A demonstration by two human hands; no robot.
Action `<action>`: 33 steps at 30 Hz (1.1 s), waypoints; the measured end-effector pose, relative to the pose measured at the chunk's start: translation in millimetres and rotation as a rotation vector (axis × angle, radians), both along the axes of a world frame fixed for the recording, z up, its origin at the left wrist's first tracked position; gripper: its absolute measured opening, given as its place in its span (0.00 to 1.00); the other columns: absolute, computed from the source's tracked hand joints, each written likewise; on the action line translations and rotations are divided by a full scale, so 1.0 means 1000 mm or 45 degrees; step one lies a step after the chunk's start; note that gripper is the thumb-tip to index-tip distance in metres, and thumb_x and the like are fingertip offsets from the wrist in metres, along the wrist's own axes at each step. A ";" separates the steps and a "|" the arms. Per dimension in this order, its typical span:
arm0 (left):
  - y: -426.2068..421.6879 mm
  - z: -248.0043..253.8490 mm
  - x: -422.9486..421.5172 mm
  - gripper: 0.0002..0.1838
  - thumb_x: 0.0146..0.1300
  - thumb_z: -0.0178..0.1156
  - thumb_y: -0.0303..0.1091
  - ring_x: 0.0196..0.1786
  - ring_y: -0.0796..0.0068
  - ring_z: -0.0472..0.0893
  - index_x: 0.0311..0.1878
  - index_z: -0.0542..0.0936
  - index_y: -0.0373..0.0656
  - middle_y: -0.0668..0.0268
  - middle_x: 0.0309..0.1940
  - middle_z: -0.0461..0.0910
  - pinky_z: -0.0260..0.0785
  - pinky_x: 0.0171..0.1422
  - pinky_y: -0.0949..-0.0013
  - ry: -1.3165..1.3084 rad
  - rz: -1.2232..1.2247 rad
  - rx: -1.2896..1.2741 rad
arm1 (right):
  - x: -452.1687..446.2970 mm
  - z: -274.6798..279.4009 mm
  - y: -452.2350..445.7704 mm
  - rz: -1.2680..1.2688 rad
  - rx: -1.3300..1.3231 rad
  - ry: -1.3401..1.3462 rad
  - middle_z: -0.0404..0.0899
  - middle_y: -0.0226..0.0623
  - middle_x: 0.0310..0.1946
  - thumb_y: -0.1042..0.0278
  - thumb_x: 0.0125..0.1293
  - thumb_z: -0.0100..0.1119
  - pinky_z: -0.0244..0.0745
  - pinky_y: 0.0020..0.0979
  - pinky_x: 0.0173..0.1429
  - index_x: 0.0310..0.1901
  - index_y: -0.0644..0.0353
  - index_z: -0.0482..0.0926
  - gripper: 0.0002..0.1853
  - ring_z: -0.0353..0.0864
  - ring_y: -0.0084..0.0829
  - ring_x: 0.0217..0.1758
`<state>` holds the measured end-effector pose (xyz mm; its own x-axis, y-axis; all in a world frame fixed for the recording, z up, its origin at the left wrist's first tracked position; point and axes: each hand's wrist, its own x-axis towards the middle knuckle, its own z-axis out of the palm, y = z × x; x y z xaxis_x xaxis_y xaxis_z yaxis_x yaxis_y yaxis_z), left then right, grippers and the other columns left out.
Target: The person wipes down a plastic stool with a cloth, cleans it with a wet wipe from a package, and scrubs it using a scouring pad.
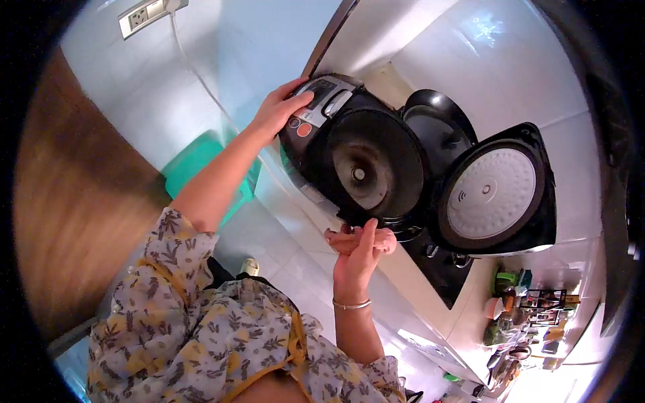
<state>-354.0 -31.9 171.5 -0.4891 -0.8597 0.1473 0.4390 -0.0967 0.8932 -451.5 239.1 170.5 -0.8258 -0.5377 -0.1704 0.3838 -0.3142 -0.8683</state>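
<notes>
A black and silver rice cooker (312, 149) is tilted with its lid (494, 191) swung open to the right. No inner pot sits in it, so the bare heating plate (363, 173) shows at the bottom of the dark cavity. My left hand (277, 111) grips the cooker's front, its thumb on the control panel (320, 92) beside the silver latch. A folded pink cloth (384, 240) is held in my right hand (359, 258), just below the cooker's near rim. Whether the cloth touches the rim, I cannot tell.
A black pan (438, 121) and a dark cooktop (440, 272) are behind and beside the cooker. Bottles and jars (517, 316) crowd the counter's far right. A white cord (201, 77) runs from a wall socket (144, 15). Below stands a green bin (195, 164).
</notes>
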 end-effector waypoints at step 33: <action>0.099 -0.006 -0.027 0.33 0.64 0.58 0.42 0.70 0.47 0.55 0.68 0.61 0.40 0.45 0.69 0.52 0.52 0.71 0.56 -0.521 0.929 -0.986 | -0.018 -0.004 0.013 0.018 0.000 0.067 0.67 0.28 0.28 0.60 0.71 0.52 0.72 0.35 0.49 0.38 0.52 0.59 0.12 0.69 0.25 0.31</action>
<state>-381.2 67.1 165.5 -0.0433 -0.7063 0.7066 -0.1736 0.7018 0.6909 -469.4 251.9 166.5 -0.8259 -0.5493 -0.1272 0.3421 -0.3089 -0.8874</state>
